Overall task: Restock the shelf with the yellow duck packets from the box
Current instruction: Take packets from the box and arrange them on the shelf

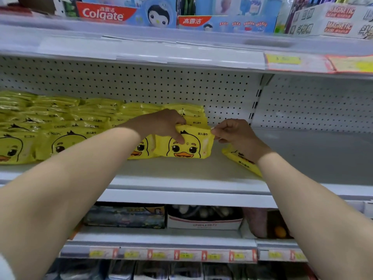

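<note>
A yellow duck packet (191, 146) stands upright on the white middle shelf (181, 170), at the right end of a row of several like packets (50, 126). My left hand (161, 123) grips its top edge, thumb on the duck's face. My right hand (236, 134) pinches the packet's upper right corner. Another duck packet (240, 160) lies flat on the shelf to the right, partly hidden under my right wrist. The box is out of view.
A perforated back panel (161, 87) closes the shelf behind. The shelf above (181, 51) carries Colgate boxes (125, 13) and magnetic game boxes (333, 19). A lower shelf (161, 239) holds boxed goods. Bare shelf surface (312, 152) extends to the right.
</note>
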Tool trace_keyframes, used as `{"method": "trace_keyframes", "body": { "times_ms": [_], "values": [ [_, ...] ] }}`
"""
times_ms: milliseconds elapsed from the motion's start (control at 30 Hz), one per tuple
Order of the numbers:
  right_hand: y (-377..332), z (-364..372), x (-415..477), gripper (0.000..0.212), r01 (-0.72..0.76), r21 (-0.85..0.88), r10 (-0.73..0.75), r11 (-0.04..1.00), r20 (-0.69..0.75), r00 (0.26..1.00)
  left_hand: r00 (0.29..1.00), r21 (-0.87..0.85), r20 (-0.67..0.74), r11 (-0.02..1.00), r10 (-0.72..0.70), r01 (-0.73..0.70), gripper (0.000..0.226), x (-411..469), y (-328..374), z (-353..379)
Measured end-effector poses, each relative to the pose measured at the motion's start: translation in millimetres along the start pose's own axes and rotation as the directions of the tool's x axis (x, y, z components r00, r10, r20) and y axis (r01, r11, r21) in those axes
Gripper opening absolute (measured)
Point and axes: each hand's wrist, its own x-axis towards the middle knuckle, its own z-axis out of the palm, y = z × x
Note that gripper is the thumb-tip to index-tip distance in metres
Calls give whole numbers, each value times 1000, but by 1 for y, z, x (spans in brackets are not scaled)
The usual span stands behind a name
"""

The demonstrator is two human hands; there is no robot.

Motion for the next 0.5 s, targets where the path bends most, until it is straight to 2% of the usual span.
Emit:
{"method": "trace_keyframes", "body": {
  "times_ms": [100,233,367,500],
  "values": [
    [-2,-9,3,16,-10,-75,9,997,-16,1000,1000,29,-14,1000,-2,3,44,11,5,0],
    [-1,-34,4,31,-77,-315,77,946,-14,997,1000,105,23,994,-21,19,51,24,6,3],
    [1,-62,-7,52,-194,-651,244,734,-14,970,999,117,19,992,-39,36,52,33,7,3],
    [10,-79,-21,69,-320,-760,424,566,-65,903,999,113,-10,992,-47,48,52,41,9,5]
  ]
}}
